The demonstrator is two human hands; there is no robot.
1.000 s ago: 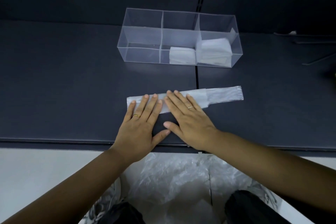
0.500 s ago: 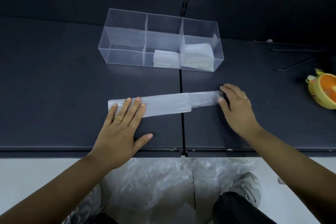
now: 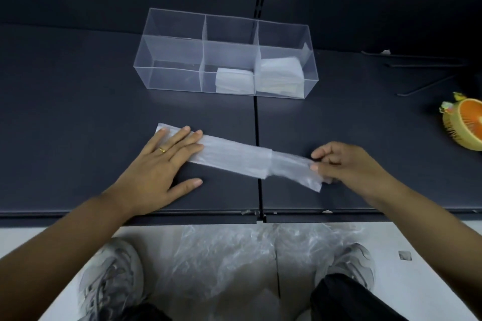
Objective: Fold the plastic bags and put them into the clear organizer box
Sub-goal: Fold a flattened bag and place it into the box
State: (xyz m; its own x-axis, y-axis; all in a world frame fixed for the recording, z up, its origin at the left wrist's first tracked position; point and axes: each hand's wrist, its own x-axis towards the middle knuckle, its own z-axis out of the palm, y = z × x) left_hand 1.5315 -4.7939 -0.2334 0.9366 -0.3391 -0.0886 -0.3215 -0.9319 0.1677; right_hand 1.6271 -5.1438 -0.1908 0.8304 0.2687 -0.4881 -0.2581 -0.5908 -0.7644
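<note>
Pressing flat on the dark table (image 3: 78, 112), the left hand (image 3: 161, 164) pins the left end of the plastic bag (image 3: 234, 155). Its fingers are straight and close together, its thumb is spread toward the near edge, and there's a gold ring (image 3: 162, 150) on one finger. The bag lies folded into one long narrow strip, running from that hand across the table's centre seam (image 3: 256, 117) and slanting nearer as it goes right. Beyond it, on the far side, sits the clear organizer box (image 3: 167, 60), three compartments in a row. The middle one holds a small folded bag (image 3: 233, 79), the right one a taller stack of folded bags (image 3: 280, 73). Over to the right hand (image 3: 349, 164): fingers curled, thumb and fingertips pinching the strip's right end. Far right, at the frame's edge, an orange and yellow round object (image 3: 467, 128) rests on the table.
</note>
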